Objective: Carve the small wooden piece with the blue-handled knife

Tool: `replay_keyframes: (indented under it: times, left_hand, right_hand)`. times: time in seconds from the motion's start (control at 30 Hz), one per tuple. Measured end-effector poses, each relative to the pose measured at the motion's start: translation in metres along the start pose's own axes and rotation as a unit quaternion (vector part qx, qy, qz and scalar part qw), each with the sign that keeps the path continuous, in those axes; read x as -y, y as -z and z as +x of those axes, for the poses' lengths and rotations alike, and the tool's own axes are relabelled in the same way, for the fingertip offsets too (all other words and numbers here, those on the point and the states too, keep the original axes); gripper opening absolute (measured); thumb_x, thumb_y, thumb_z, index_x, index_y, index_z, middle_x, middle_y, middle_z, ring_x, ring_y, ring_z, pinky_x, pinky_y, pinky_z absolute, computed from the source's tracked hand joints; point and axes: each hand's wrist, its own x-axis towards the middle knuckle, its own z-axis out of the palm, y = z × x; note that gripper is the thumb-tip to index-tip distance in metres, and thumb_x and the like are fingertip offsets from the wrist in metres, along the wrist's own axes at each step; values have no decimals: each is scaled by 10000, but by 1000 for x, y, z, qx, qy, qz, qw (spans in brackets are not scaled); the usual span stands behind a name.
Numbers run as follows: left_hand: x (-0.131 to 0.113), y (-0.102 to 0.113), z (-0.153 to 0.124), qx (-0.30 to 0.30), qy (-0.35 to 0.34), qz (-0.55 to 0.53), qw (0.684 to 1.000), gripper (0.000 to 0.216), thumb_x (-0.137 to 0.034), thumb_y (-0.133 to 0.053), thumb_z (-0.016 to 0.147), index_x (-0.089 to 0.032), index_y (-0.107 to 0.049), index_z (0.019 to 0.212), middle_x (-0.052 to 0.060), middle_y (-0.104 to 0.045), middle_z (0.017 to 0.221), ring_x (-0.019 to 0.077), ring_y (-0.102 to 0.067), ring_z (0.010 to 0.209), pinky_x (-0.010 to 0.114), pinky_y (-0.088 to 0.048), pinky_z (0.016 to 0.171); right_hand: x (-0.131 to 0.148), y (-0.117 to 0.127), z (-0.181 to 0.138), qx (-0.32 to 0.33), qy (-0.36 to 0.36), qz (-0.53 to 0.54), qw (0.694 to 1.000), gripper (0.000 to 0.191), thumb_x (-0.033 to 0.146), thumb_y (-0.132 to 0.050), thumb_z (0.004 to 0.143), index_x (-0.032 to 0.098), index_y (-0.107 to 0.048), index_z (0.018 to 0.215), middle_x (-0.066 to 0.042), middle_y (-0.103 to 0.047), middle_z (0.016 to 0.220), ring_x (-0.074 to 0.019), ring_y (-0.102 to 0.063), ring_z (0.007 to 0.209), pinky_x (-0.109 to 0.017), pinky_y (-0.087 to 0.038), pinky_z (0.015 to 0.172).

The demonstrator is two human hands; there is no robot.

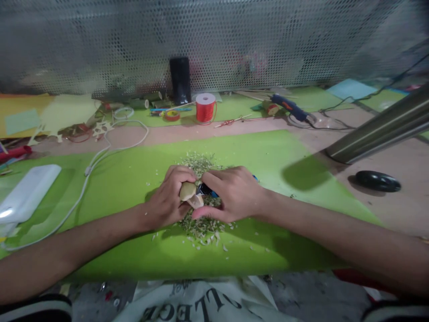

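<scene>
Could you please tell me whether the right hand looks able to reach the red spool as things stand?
Probably yes, once the right hand lets go of the blue-and-black tool: nothing tall seems to block the way over the shavings to the red spool.

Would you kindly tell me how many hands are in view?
2: the left hand grips a pale piece, and beside it the right hand holds a dark tool, both over the shavings. No others show.

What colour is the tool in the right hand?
Mostly black and blue where the tool shows; the right hand hides the rest. Head view shows it best.
</scene>
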Motion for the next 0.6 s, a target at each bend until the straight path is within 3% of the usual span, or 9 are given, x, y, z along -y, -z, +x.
replay_keyframes:
  times: [0.2, 0.6]
  left_hand:
    - [-1, 3, 1, 10, 0, 4, 1000, 415, -474, -613, 870, -210, -422, 1126, 65, -556, 967, 204, -575, 907, 367, -585, 746]
    - [-1, -3, -1, -21, 9, 23, 999, 445, -553, -556, 876, -213, -432, 1136, 58, -549, 934, 198, -582, 851, 375, -585, 704]
  right_hand:
    - [2, 2, -1, 5, 14, -21, 1000, 789, 777, -116, 876, 158, -601, 806, -16, -532, 573, -108, -332, 450, -269, -108, 476]
    - [-8, -1, 0, 53, 10, 40, 998, 797, 787, -108, 874, 157, -586, 777, -22, -566, 588, -99, -345, 444, -272, -138, 480]
